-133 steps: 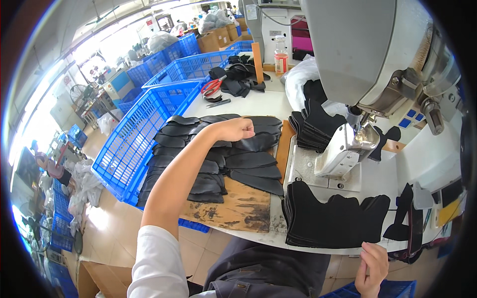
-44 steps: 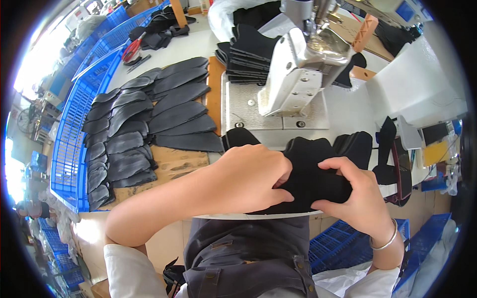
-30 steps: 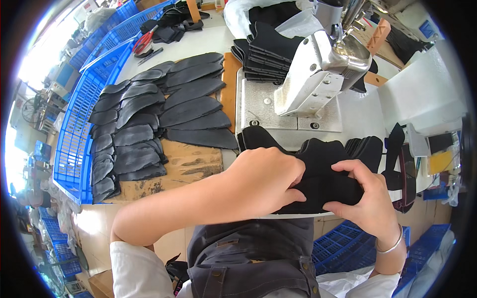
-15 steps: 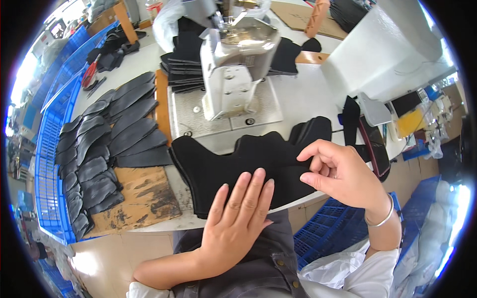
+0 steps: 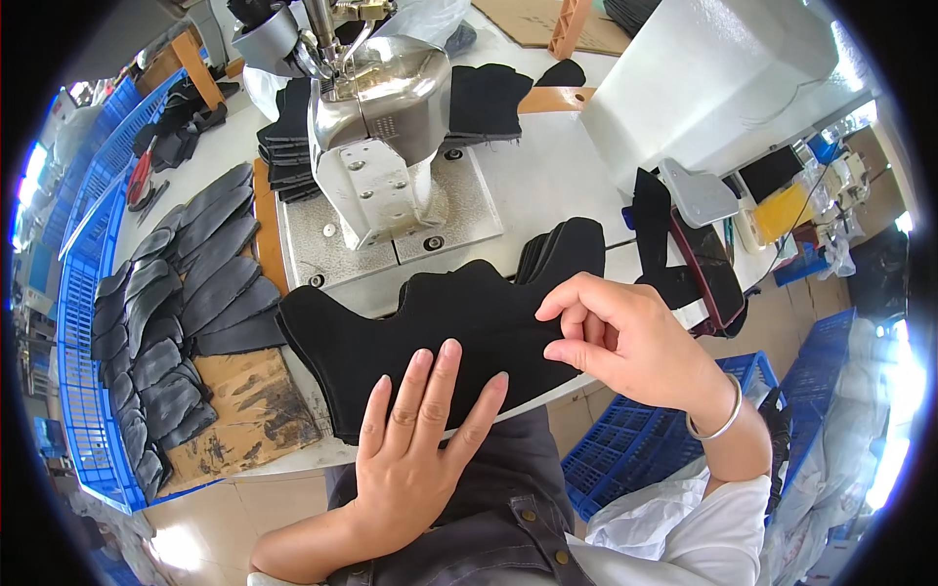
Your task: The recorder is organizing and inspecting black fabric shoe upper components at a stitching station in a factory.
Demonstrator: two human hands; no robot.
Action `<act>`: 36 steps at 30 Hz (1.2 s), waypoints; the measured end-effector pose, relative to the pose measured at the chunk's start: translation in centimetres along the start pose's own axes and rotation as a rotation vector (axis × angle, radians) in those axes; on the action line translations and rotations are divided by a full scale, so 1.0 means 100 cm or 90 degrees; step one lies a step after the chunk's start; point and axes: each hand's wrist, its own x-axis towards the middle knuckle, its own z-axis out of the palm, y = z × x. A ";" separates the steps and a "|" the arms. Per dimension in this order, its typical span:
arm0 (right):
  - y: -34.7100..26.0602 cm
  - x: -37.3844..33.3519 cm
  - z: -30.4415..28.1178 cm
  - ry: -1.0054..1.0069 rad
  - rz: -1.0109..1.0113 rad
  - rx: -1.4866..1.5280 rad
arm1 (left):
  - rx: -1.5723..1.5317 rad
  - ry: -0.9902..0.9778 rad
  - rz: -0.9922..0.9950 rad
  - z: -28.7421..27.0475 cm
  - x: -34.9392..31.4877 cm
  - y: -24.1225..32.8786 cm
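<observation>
A stack of black fabric cut pieces [image 5: 440, 317] with a wavy upper edge lies at the table's front, its layers showing at the left edge and fanned at the upper right. My left hand [image 5: 410, 439] rests flat on the near part of the stack, fingers spread. Over the stack's right part is my right hand [image 5: 635, 337], its fingers half curled and the thumb apart from the index fingertip. I see nothing between them. Beyond the stack stands the metal post of a sewing machine [image 5: 376, 166] on its bed plate.
Dark curved pieces [image 5: 215, 293] lie in overlapping rows at left, beside a stained brown board [image 5: 244, 410] and a blue crate [image 5: 83, 371]. More black pieces [image 5: 484, 103] lie behind the post. A phone [image 5: 708, 269] lies at right, above another blue crate [image 5: 625, 439]. Red-handled scissors [image 5: 142, 176] lie far left.
The view has shifted, so table and machine appear further left. My left hand's fingers have spread wider, the index finger now apart from the middle one. My right hand keeps its curled pose.
</observation>
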 end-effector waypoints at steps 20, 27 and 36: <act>0.004 0.000 0.005 0.079 -0.090 -0.103 | 0.012 0.001 -0.030 -0.004 0.004 0.003; 0.000 -0.017 0.036 0.026 -0.243 -0.518 | -0.030 -0.023 -0.058 -0.010 0.017 0.002; 0.006 0.002 -0.001 0.083 -0.588 -0.686 | 0.004 -0.009 -0.094 -0.035 0.009 -0.035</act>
